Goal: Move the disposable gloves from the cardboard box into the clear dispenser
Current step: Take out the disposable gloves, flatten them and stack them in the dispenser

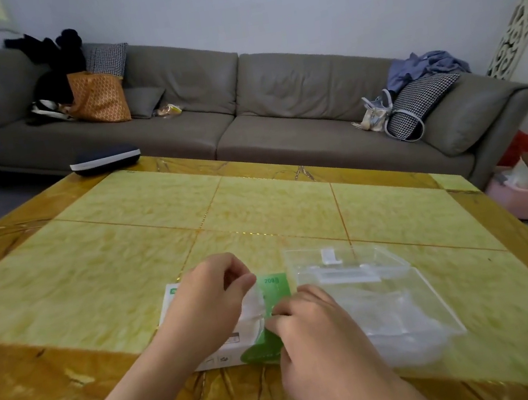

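1. Yellow-green marbled tabletop (127,254) with amber border carries everything; a dark case (105,159) sits at its far left edge.
2. Cardboard box (211,358), white and green, lies flat near the front edge, left of centre, partly hidden under both hands.
3. Left hand (208,297) is over the box top; grip is thumb and forefinger pinched together on a thin translucent film — the disposable gloves (254,304) — lifted slightly at the box opening.
4. Right hand (313,333) is at the box's green right end, fingers curled, grip pinching the same film at its lower edge; the exact contact is blurred.
5. Clear dispenser (419,306) lies just beside the box on its right, touching or nearly touching — cannot tell which. Some translucent plastic shows inside it, with a white tab near its far edge.
6. Grey sofa (241,100) is behind the tabletop, with an orange bag (100,97) on its left and a checked cushion (419,101) on its right.
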`<state>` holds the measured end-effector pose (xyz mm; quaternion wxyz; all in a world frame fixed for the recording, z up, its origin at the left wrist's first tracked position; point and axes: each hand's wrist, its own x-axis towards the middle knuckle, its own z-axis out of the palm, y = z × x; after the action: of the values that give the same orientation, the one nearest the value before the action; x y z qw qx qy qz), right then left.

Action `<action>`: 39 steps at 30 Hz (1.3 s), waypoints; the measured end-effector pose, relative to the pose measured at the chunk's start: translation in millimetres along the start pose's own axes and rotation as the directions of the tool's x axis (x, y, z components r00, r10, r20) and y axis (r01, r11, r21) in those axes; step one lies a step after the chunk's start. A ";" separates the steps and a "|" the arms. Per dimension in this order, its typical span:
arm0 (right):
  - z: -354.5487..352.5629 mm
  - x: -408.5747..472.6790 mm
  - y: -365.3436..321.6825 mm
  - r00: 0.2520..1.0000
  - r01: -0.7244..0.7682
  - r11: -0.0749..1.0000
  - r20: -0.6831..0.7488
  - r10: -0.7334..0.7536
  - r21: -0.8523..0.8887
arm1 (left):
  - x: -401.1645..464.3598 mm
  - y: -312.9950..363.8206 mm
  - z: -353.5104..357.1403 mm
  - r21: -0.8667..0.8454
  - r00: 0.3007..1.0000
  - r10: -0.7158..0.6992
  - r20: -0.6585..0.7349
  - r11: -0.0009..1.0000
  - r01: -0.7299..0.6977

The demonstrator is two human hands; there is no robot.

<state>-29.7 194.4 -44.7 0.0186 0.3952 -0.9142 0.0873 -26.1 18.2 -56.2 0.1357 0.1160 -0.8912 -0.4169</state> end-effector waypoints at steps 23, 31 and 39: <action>-40.5 0.0 37.6 0.863 -0.011 0.589 -0.290 0.414 0.808 | -18.8 23.1 -27.0 -0.780 0.997 0.009 0.075 0.624 0.054; -56.3 -2.5 44.2 0.917 0.105 0.465 -0.267 0.297 0.879 | -21.1 41.9 -6.3 -0.739 0.856 0.023 0.516 0.517 0.432; -43.5 -3.5 43.9 0.863 -0.061 0.547 -0.231 0.449 0.835 | -17.3 47.8 -3.8 -0.599 0.855 -0.012 0.519 0.709 0.373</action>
<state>-60.6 234.0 -8.6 0.0203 0.1901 -0.7954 0.5751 -13.1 50.9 -19.3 -0.1018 0.0471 -0.6623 -0.7408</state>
